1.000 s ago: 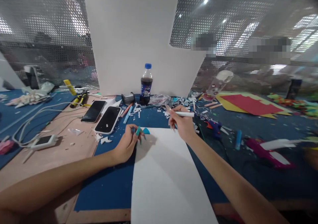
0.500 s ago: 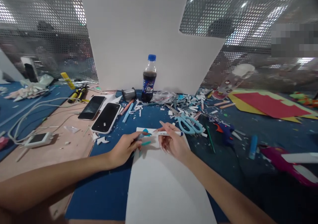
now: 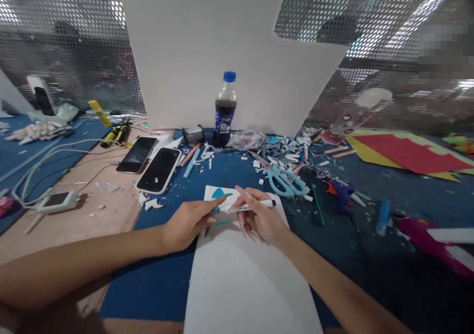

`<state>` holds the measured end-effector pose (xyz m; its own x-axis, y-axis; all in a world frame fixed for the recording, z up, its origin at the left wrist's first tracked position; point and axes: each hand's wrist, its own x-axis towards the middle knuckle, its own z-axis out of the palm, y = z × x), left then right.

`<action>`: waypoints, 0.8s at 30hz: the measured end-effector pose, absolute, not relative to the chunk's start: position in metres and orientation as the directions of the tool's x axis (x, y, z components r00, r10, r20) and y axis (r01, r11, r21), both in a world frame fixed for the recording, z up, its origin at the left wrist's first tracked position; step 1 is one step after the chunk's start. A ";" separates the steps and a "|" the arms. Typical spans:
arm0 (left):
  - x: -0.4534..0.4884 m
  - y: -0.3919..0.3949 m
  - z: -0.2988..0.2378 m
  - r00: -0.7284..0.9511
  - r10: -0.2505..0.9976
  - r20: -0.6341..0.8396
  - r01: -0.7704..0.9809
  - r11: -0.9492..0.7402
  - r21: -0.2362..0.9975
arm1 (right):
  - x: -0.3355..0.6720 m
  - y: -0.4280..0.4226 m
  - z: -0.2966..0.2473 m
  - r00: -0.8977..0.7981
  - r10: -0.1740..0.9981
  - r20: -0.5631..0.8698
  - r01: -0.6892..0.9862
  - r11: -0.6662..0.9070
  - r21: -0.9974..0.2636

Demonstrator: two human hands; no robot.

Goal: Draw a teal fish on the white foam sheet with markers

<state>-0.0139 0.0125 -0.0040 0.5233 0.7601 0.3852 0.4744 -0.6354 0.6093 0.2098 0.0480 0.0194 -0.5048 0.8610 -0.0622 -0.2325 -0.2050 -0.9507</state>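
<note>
A white paper sheet (image 3: 240,274) lies on the blue mat in front of me. Near its top edge sits a small teal paper shape (image 3: 217,193). My left hand (image 3: 188,220) rests at the sheet's upper left, index finger stretched toward the teal shape and the pen's tip. My right hand (image 3: 259,218) holds a white pen (image 3: 252,206) with a dark cap, lying sideways over the sheet with its tip pointing left toward the teal shape.
Light blue scissors (image 3: 283,181) and paper scraps lie just right of the sheet. A cola bottle (image 3: 224,111) stands before a white board. Two phones (image 3: 150,166) lie left, a glue gun (image 3: 342,195) and red and yellow sheets (image 3: 403,156) right.
The right hand brought the pen down from above the mat to the sheet's top edge. The teal shape left my left fingers and now lies on the paper; my left index finger points at it.
</note>
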 end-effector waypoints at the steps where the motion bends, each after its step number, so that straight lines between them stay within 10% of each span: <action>1: -0.014 0.011 -0.005 0.533 0.739 0.413 0.484 -0.666 0.567 | 0.209 0.048 0.019 -0.513 0.856 -0.068 -0.228 -0.212 -0.950; 13: -0.007 -0.005 0.005 0.612 0.347 0.711 0.349 -0.925 0.151 | 0.203 0.028 0.007 -0.900 0.406 -0.155 -0.163 -0.646 -0.746; 24: 0.007 0.001 -0.014 0.685 0.473 0.553 0.432 -0.876 0.215 | 0.199 0.022 -0.013 -0.777 0.608 -0.164 -0.370 -0.652 -0.661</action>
